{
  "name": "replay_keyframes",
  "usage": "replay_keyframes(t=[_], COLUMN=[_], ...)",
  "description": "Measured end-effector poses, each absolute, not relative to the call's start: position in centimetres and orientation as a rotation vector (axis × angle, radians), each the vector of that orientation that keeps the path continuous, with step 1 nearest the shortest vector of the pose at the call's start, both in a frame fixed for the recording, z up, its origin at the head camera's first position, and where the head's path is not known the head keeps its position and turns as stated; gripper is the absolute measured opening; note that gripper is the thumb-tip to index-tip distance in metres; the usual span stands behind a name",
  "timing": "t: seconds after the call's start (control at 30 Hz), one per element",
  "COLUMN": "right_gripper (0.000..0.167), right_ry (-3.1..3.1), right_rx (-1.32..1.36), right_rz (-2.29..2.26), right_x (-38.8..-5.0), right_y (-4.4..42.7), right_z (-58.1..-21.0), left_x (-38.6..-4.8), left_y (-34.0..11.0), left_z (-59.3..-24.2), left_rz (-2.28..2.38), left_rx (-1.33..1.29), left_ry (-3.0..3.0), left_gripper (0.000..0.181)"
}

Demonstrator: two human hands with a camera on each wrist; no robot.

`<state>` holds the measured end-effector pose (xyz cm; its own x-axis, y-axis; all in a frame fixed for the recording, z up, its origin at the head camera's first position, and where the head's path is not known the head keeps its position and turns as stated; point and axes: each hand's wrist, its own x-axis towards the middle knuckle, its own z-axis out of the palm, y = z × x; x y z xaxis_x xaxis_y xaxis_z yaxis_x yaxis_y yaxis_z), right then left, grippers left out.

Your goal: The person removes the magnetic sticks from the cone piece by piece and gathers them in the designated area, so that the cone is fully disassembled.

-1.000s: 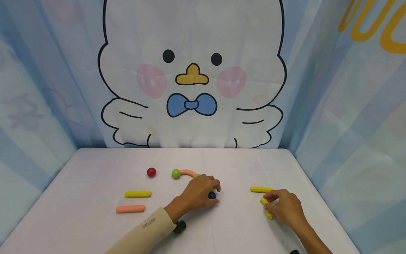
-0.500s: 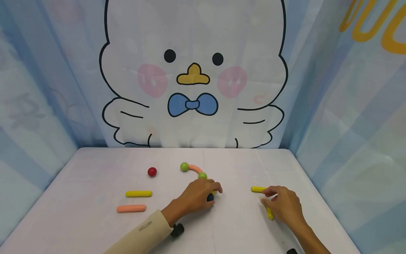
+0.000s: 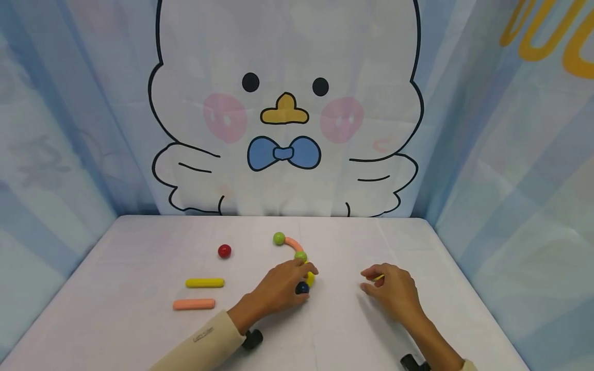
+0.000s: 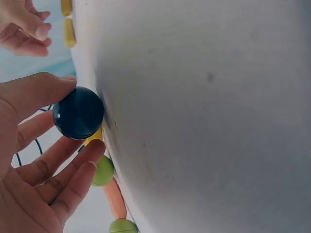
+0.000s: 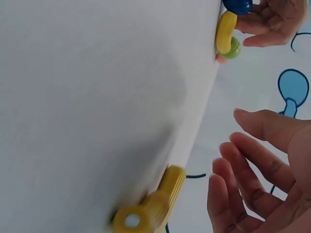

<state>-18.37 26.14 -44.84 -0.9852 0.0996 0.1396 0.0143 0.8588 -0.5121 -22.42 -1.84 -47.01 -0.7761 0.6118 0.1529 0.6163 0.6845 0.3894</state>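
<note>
L hand (image 3: 277, 286) pinches blue ball (image 4: 78, 114) btwn thumb & fingers. R hand (image 3: 392, 291) half-open, nothing held, 2 yellow pcs (image 5: 171, 183) near its fingertips. Blue ball touches 1 yellow arc (image 5: 225, 32), then 2 green balls (image 3: 279, 238) w/ 1 orange arc (image 3: 293, 243) btwn. Left of L hand: 1 red ball (image 3: 225, 251), 1 yellow stick (image 3: 204, 283), 1 orange stick (image 3: 194, 304). Yellow pcs mostly hidden in head view, blurred in R wrist view; can't tell if joined.

Left grip (image 3: 277, 285) curled, right grip (image 3: 394, 291) loose.
</note>
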Motion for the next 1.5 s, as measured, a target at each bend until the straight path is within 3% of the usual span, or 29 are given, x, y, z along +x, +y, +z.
replay_keyframes(t=[0.6, 1.03, 1.5], right_gripper=[0.026, 0.049, 0.048], right_ry=[-2.908, -2.884, -2.948], right_rx=[0.059, 0.21, 0.204], right_rz=[0.929, 0.931, 0.918], right_x=[-21.0, -22.8, -23.1], right_y=[20.2, 17.5, 15.7], right_z=[-45.2, -46.7, -46.7], left_x=[-22.5, -22.4, -21.8], left_y=[-2.9, -3.5, -3.8], left_z=[-46.9, -47.2, -46.9], left_rz=[-0.741, -0.662, -0.672], left_rx=[-1.075, -1.013, -1.077], left_ry=[-2.916, -2.936, -2.968], left_gripper=[0.037, 0.036, 0.035])
